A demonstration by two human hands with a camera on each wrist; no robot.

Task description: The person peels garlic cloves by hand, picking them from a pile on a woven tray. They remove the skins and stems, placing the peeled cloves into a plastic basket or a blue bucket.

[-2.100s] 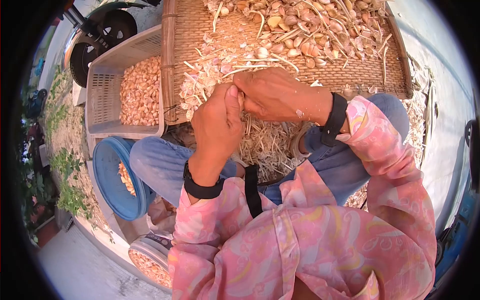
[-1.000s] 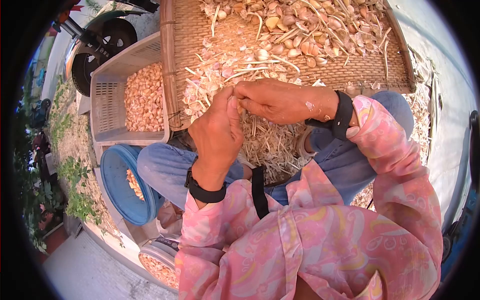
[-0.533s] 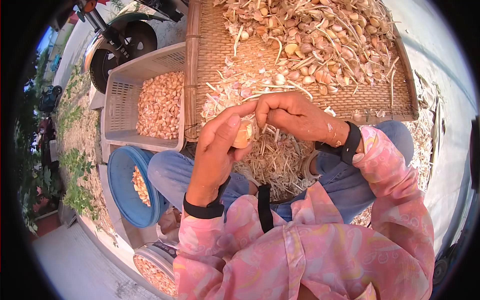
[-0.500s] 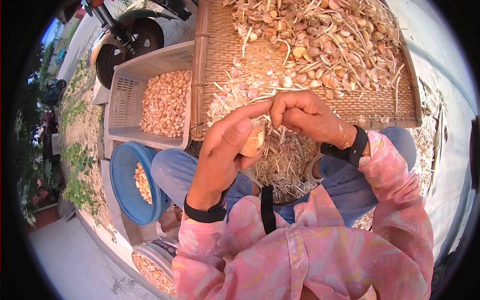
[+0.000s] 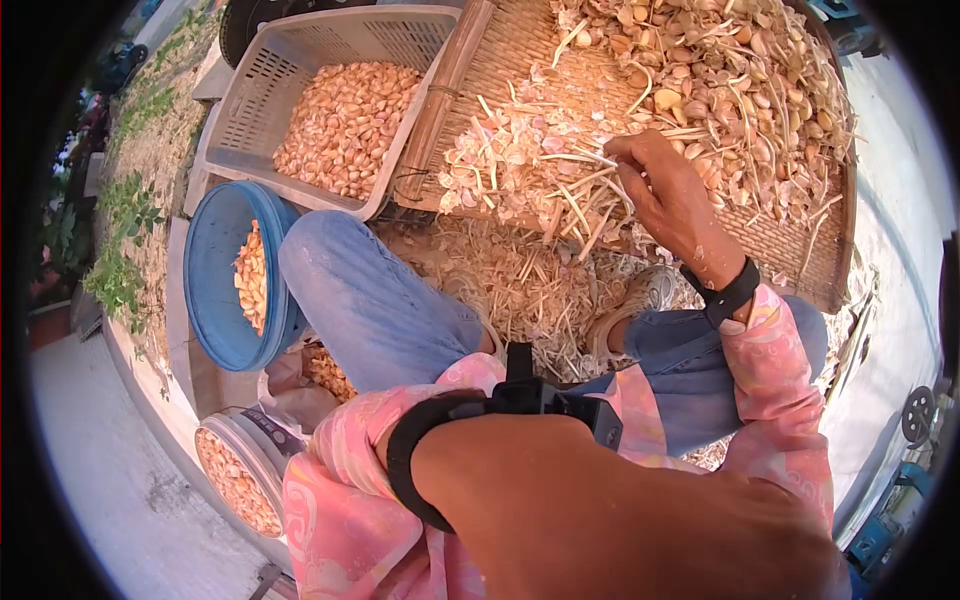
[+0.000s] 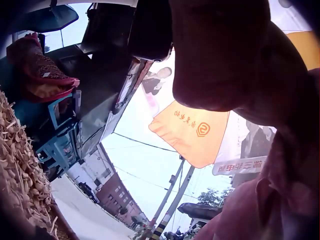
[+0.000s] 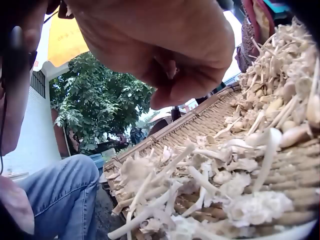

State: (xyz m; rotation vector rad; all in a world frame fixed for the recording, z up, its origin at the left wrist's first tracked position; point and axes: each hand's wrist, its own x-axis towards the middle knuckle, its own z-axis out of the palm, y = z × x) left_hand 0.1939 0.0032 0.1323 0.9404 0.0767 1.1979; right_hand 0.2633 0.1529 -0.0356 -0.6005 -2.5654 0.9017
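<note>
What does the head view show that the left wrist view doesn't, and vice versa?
Only the head view shows the pale plastic crate of cloves, the blue bucket and the right hand. Only the left wrist view shows the orange panel with printed characters and a leaning pole outdoors. Both show the garlic pile and pink clothing.

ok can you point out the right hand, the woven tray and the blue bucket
Right hand (image 5: 672,195): head view, on the back of the hand.
Woven tray (image 5: 525,52): head view, on bare weave near its bound left edge.
Blue bucket (image 5: 214,280): head view, on its inner wall.
</note>
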